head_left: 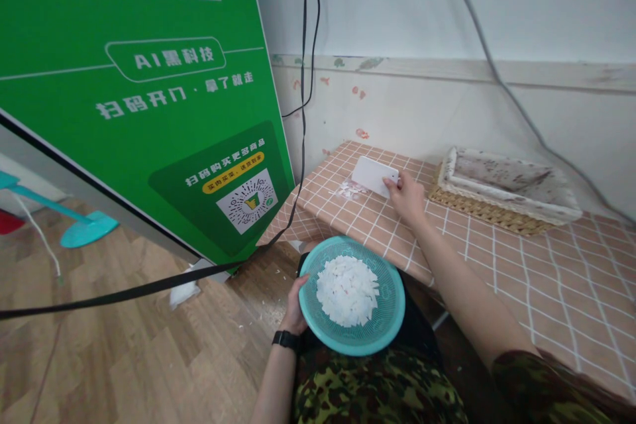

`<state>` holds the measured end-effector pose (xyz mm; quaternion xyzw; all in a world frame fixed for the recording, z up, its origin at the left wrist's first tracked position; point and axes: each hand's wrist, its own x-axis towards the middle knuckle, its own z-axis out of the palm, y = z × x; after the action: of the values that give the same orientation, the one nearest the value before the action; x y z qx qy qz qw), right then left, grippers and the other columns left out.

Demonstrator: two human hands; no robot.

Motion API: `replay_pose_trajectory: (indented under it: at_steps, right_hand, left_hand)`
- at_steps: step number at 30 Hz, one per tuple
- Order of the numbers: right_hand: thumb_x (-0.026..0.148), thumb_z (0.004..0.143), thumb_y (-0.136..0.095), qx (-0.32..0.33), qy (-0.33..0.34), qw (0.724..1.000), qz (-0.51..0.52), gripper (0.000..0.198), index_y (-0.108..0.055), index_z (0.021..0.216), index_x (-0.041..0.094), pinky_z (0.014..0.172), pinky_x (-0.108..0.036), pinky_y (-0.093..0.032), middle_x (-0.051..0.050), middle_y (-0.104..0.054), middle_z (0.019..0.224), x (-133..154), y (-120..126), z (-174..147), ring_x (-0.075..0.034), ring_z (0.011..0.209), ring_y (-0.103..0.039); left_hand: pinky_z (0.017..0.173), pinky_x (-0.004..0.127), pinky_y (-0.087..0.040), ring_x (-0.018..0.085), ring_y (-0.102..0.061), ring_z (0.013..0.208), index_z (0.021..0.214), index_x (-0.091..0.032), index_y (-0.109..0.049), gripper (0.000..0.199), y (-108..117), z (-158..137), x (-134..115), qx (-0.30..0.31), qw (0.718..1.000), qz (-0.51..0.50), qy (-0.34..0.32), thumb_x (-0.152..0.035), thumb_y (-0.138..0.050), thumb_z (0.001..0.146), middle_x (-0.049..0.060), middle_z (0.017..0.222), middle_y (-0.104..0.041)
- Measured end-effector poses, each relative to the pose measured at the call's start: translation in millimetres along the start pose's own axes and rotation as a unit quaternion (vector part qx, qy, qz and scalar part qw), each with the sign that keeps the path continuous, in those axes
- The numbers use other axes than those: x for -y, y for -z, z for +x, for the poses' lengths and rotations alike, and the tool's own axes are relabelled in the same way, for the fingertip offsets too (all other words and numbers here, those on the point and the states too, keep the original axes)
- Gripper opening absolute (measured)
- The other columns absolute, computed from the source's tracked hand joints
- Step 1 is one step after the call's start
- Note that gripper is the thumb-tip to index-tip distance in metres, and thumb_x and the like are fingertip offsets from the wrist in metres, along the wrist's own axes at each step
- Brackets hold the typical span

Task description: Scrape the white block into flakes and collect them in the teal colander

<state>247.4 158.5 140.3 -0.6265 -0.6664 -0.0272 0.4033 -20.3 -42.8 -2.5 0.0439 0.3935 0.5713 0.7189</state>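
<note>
Holding teal basket [385, 338] heaped with white chips [346, 290].

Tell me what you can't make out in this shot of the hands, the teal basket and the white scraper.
Head view only:
- left hand: fingers hidden under the teal basket.
- white scraper: near corner covered by the right hand.
- small white pieces on the table: too small to identify.
- woven tray: contents blurred.

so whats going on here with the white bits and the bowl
A person holds a teal strainer bowl of white pieces at the table edge with the left hand. The right hand presses a flat white scraper onto the checked tablecloth beside a few scattered white bits. A lined wicker tray sits behind.
</note>
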Motion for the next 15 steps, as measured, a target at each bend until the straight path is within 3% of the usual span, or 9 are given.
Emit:
replay_pose_trajectory:
  at_steps: [4,15]
  right_hand:
    - [0.045,0.083,-0.045,0.009,-0.041,0.998,-0.036,0.030,-0.058,0.088,0.018,0.059,-0.030,-0.032,-0.009,-0.064,0.074,-9,1,5,-0.023,0.066,-0.054]
    - [0.043,0.082,-0.046,0.020,-0.044,0.998,-0.046,0.030,-0.059,0.088,0.017,0.060,-0.030,-0.034,-0.010,-0.065,0.077,-14,4,9,-0.023,0.068,-0.056]
  left_hand:
    - [0.072,0.033,-0.050,0.023,-0.067,0.072,0.075,-0.012,-0.067,0.016,-1,1,0,-0.014,1.000,-0.011,-0.014,-0.027,-0.065,0.071,0.005,0.066,-0.070]
    - [0.076,0.035,-0.051,0.025,-0.068,0.078,0.079,-0.012,-0.068,0.017,-2,2,-1,-0.012,1.000,-0.012,-0.019,-0.027,-0.063,0.073,0.008,0.074,-0.073]
